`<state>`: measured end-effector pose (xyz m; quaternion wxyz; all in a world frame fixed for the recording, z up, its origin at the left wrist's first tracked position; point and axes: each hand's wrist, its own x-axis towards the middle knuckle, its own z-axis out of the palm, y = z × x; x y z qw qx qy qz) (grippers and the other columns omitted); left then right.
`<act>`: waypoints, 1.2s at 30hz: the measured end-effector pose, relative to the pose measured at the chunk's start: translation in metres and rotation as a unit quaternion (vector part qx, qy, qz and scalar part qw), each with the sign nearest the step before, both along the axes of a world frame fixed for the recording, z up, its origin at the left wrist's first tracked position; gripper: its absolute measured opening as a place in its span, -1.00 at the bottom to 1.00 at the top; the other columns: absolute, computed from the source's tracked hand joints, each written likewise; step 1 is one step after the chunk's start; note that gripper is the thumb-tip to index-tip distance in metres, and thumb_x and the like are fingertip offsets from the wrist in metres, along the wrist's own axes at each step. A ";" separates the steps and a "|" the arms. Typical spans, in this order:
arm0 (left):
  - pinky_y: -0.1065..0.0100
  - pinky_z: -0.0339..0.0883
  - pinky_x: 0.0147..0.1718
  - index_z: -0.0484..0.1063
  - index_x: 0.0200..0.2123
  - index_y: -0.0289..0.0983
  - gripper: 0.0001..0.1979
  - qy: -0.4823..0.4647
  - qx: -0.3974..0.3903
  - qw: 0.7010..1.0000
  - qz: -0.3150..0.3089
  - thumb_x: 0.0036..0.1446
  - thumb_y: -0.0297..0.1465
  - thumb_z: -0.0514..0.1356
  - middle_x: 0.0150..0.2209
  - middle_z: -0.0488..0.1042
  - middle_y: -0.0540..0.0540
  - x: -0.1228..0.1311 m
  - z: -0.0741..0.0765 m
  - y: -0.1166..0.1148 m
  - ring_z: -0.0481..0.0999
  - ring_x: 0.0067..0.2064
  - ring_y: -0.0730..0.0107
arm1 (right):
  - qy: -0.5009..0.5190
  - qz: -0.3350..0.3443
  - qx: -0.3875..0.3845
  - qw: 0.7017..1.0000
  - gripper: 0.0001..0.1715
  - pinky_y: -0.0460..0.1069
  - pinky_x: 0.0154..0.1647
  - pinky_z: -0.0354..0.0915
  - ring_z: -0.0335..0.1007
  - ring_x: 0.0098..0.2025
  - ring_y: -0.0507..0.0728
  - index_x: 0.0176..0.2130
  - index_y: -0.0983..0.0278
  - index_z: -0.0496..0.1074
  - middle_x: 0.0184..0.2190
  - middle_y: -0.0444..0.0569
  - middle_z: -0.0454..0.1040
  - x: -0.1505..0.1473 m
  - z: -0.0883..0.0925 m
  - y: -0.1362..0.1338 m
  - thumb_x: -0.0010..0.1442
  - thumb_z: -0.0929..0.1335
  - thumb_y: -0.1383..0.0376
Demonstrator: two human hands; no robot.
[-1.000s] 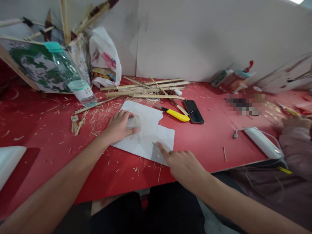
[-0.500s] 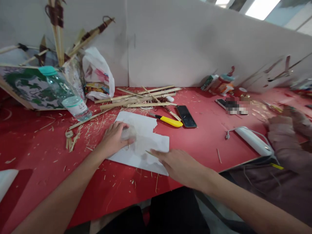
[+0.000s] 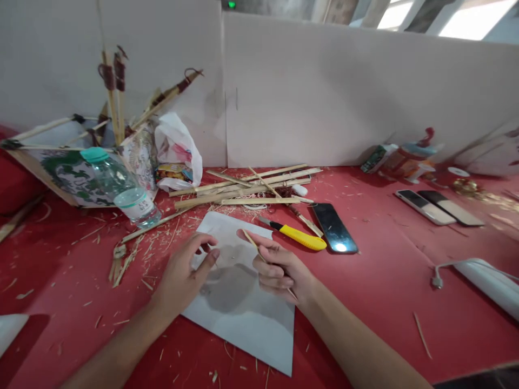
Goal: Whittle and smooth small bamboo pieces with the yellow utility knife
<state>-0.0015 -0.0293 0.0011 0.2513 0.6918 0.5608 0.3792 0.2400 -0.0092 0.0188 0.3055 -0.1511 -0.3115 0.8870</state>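
The right hand [image 3: 281,268] grips a thin stick [image 3: 251,241] above white paper [image 3: 259,329], seemingly positioning it, the next move calling for steadiness; whether the near-left hand [image 3: 184,273] pinches anything is unclear.

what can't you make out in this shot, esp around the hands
All in the head view:
- Thin stick: its middle is hidden by the curled fingers of the right hand.
- Left hand: whether it pinches anything; what shows near the thumb is too small.
- Bottle label: print too small and blurred.
- White object: cut off by the left edge.
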 end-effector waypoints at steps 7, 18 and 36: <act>0.39 0.32 -0.22 0.48 -0.13 -0.14 -0.84 -0.189 0.005 0.982 0.007 0.33 -0.27 0.14 -0.21 0.49 -0.02 0.018 0.010 -0.023 0.45 -0.21 0.41 | -0.140 -0.035 0.142 0.979 -0.44 -0.21 -0.74 -0.12 -0.12 -0.65 -0.09 0.26 0.11 0.38 -0.64 -0.31 0.06 -0.017 -0.002 -0.011 0.30 0.41 0.18; 0.45 0.28 -0.34 0.46 -0.18 -0.16 -0.90 -0.250 0.006 0.968 0.029 0.29 -0.30 0.20 -0.32 0.41 0.02 0.015 0.008 -0.024 0.38 -0.33 0.49 | -0.196 -0.031 0.199 0.960 -0.48 -0.20 -0.71 -0.07 -0.05 -0.62 -0.09 0.26 0.12 0.37 -0.62 -0.28 0.09 -0.024 -0.002 -0.016 0.38 0.32 0.09; 0.46 0.31 -0.35 0.42 -0.21 -0.17 -0.88 -0.273 -0.003 0.958 0.084 0.27 -0.27 0.22 -0.34 0.40 0.03 0.016 0.012 -0.022 0.39 -0.36 0.50 | -0.237 -0.035 0.179 0.954 -0.52 -0.15 -0.67 -0.03 0.01 -0.64 -0.09 0.02 0.30 0.56 -0.62 -0.26 0.20 -0.026 0.001 -0.014 0.28 0.39 0.03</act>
